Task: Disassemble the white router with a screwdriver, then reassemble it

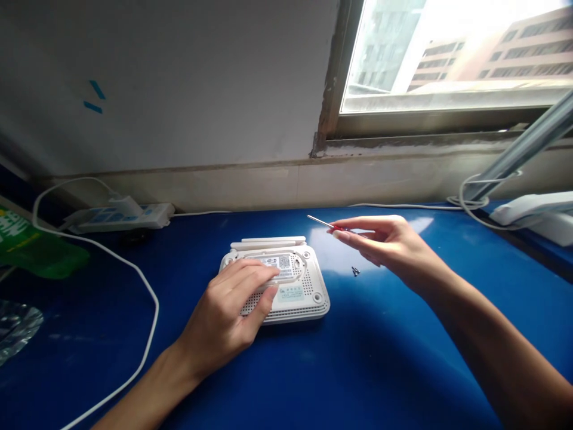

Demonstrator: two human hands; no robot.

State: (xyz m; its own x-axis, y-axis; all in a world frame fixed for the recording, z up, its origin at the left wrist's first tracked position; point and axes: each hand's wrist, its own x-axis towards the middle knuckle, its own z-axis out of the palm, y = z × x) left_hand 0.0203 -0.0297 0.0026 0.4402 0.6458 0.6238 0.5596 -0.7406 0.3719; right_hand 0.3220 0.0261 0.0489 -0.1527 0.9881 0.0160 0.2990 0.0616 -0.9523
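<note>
A white router (310, 285) lies upside down on the blue table, its vented underside and labels facing up and its antennas folded along the far edge. My left hand (237, 298) rests on the left part of that underside, fingers laid over the label and thumb apart from them. Above the table, to the right of the router, my right hand (380, 239) is closed on a screwdriver (320, 221) with a red handle. Its metal shaft points left, clear of the router. Several small dark screws (355, 271) lie in a little heap below that hand.
A white power strip (125, 217) with a plug stands at the back left. Its white cable (150, 286) loops across the table's left side. A green bottle (40, 248) lies at the far left. At the right, a metal pole (519, 149) stands beside a white device (537, 215).
</note>
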